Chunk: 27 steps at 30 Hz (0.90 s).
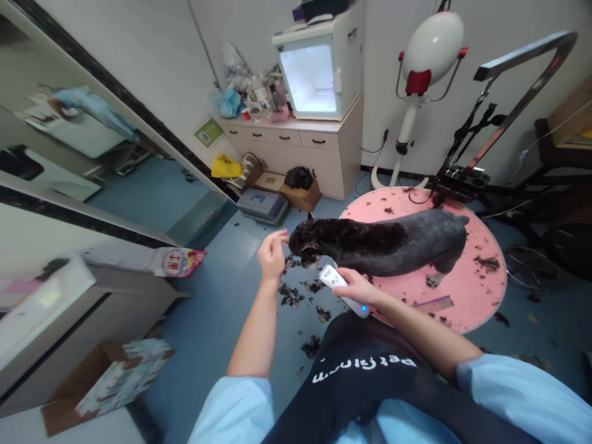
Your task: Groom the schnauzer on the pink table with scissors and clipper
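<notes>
A black dog (383, 243) stands on a round pink grooming table (476, 290), its head toward the left edge. My right hand (358, 287) is closed around a white electric clipper (340, 287) with a blue light, its head just below the dog's muzzle. My left hand (272, 253) is raised close to the dog's face, fingers loosely curled and parted, holding nothing that I can see. A comb (435, 304) lies on the table near me.
Clumps of cut black fur (296, 296) litter the blue floor and table. A metal grooming arm (518, 92) rises at the table's far side. Behind stand a white dryer on a stand (428, 55), a cabinet with a lit box (319, 77) and a grey pet carrier (263, 205).
</notes>
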Each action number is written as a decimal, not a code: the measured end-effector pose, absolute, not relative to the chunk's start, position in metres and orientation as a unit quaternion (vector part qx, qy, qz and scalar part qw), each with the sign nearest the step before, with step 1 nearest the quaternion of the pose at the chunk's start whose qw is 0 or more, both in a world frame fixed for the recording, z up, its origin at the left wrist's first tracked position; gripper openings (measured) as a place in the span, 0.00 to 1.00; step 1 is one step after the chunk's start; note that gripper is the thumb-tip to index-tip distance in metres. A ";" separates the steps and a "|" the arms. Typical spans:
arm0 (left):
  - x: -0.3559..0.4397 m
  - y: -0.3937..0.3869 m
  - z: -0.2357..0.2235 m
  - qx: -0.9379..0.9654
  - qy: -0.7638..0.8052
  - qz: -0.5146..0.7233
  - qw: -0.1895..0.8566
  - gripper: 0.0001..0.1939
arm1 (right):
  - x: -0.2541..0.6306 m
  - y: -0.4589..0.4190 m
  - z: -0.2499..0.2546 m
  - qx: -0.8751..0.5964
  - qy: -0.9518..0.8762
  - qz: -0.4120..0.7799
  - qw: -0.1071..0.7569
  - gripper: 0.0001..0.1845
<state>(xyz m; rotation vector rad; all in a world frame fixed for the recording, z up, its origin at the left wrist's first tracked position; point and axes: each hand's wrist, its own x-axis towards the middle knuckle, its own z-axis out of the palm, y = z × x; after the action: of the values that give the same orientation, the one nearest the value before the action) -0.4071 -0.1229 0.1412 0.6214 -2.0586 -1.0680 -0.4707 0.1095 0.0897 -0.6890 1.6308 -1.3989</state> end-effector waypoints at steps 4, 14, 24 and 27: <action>-0.378 -0.080 0.071 0.417 -0.582 -0.642 0.274 0.19 | -0.461 0.158 0.059 -0.192 0.727 -0.523 0.401 0.17; -0.458 -0.019 0.018 0.339 -0.375 -0.853 0.128 0.08 | -0.450 0.244 0.082 -0.157 0.752 -0.545 0.337 0.23; -0.438 -0.060 0.067 0.293 -0.158 -0.934 -0.131 0.10 | -0.392 0.185 0.123 -0.029 0.502 -0.735 0.456 0.25; -0.445 -0.064 0.069 0.280 -0.133 -0.933 -0.182 0.09 | -0.387 0.139 0.131 0.004 0.524 -0.759 0.387 0.37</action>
<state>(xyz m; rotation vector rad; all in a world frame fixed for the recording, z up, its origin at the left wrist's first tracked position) -0.4454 -0.0639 0.0694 1.0007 -0.4736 -3.3294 -0.3867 0.1389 0.1312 0.0102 1.3337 -1.9303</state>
